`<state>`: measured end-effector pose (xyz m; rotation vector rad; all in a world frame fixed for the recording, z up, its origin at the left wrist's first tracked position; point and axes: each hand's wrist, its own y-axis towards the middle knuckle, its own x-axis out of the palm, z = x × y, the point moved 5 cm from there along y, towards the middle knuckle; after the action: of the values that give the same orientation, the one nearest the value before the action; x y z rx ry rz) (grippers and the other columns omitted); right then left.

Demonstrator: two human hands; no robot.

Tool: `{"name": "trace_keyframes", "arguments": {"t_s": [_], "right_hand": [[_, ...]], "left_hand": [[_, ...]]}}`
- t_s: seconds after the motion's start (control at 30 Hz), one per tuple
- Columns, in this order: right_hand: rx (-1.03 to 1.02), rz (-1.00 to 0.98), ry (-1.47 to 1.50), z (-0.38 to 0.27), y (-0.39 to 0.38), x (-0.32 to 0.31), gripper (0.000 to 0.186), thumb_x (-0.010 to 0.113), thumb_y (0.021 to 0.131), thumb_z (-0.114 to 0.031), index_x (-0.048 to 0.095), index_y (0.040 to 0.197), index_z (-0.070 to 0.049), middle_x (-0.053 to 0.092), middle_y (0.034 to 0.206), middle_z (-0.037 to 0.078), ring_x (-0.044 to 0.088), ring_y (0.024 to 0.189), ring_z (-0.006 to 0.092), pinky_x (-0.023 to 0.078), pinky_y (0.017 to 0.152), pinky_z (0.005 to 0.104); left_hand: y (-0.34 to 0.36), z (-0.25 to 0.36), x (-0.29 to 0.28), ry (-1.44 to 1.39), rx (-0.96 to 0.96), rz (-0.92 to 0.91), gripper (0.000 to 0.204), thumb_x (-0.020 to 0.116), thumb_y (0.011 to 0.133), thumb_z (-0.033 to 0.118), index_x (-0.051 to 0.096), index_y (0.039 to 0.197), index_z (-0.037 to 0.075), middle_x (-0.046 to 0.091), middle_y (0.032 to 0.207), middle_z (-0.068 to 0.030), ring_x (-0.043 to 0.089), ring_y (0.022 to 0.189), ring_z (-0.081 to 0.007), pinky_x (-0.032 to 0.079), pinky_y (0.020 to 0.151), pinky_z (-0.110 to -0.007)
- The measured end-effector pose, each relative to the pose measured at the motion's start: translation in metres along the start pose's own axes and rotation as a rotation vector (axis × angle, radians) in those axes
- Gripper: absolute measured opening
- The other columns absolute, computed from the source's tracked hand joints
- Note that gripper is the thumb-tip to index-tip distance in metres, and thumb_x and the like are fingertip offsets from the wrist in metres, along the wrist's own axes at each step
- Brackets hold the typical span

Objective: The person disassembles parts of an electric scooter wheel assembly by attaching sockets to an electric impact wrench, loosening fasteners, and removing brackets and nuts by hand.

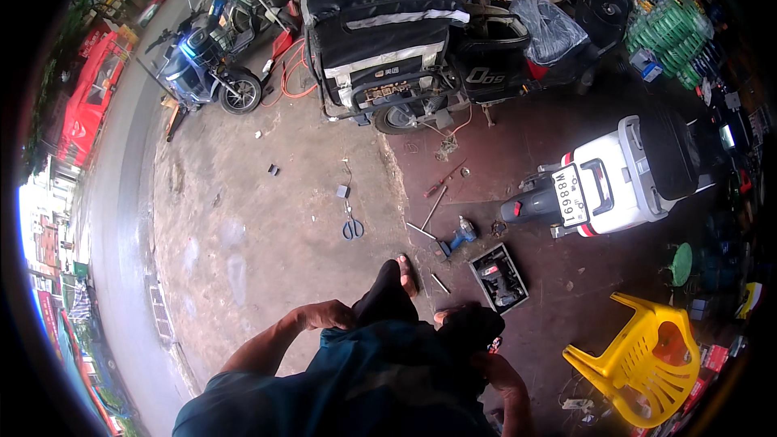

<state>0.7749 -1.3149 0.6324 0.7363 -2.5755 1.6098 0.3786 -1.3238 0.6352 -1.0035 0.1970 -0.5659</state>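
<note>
- One tool tray (517,272) lay on the floor just ahead of the right foot; one dark power tool (500,282) inside, other contents too dark to count.
- Two hands: left hand (330,315) at the left thigh, fingers partly hidden, could not tell if holding anything; right hand (489,362) low by the right thigh, in shadow, fingers' state could not be told.
- One blue power tool (461,235) beside the tray; one short metal bar (439,283) near the feet.
- Farther off: one red screwdriver (437,189), one pair of blue-handled scissors (353,229), one small grey box (343,192).
- Right side: one white scooter (603,182), one yellow chair (623,352).
- Beyond: one large black cargo box (380,40) on a vehicle.
</note>
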Motion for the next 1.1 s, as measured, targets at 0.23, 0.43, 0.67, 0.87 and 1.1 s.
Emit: {"name": "trace_keyframes", "arguments": {"t_s": [0.23, 0.43, 0.67, 0.87, 1.1], "right_hand": [[-0.196, 0.094, -0.302, -0.021, 0.05, 0.046, 0.033, 0.063, 0.084, -0.026, 0.063, 0.103, 0.001, 0.064, 0.088, 0.005, 0.057, 0.081, 0.0142, 0.046, 0.075, 0.0289], [-0.069, 0.16, -0.283, -0.042, 0.041, 0.069, 0.027, 0.063, 0.082, -0.023, 0.063, 0.098, -0.001, 0.063, 0.085, 0.005, 0.056, 0.078, 0.0141, 0.045, 0.072, 0.0278], [-0.075, 0.218, -0.153, -0.076, 0.05, 0.088, 0.022, 0.061, 0.082, -0.018, 0.063, 0.097, -0.002, 0.061, 0.089, 0.004, 0.054, 0.084, 0.0143, 0.042, 0.08, 0.028], [-0.145, 0.178, -0.313, -0.088, 0.067, 0.087, 0.023, 0.061, 0.083, -0.02, 0.063, 0.097, -0.003, 0.061, 0.091, 0.005, 0.054, 0.09, 0.0155, 0.04, 0.085, 0.0282], [-0.096, 0.144, -0.274, -0.095, 0.061, 0.087, 0.023, 0.061, 0.085, -0.022, 0.063, 0.098, -0.003, 0.063, 0.095, 0.009, 0.057, 0.094, 0.0189, 0.042, 0.087, 0.0302]], "left_hand": [[-0.01, -0.026, -0.042, -0.024, 0.085, -0.029, 0.026, 0.064, 0.083, 0.022, 0.064, 0.102, 0.004, 0.063, 0.096, -0.0064, 0.055, 0.09, -0.0168, 0.044, 0.085, -0.03], [-0.017, -0.036, -0.057, -0.03, 0.086, -0.028, 0.02, 0.059, 0.086, 0.02, 0.065, 0.101, 0.009, 0.061, 0.094, -0.0079, 0.056, 0.091, -0.0209, 0.045, 0.083, -0.033], [-0.013, -0.055, -0.069, 0.076, 0.508, -0.025, 0.015, 0.055, 0.085, 0.012, 0.063, 0.096, 0.006, 0.059, 0.091, -0.0101, 0.057, 0.085, -0.0231, 0.048, 0.076, -0.03], [-0.027, -0.044, -0.071, 0.068, 0.358, 0.027, 0.016, 0.057, 0.082, 0.011, 0.062, 0.096, 0.006, 0.058, 0.088, -0.0104, 0.058, 0.08, -0.026, 0.049, 0.072, -0.031], [-0.017, -0.042, -0.071, -0.061, 0.334, -0.103, 0.022, 0.066, 0.072, 0.01, 0.063, 0.093, 0.008, 0.06, 0.09, -0.0107, 0.059, 0.075, -0.0271, 0.051, 0.071, -0.031]]}}
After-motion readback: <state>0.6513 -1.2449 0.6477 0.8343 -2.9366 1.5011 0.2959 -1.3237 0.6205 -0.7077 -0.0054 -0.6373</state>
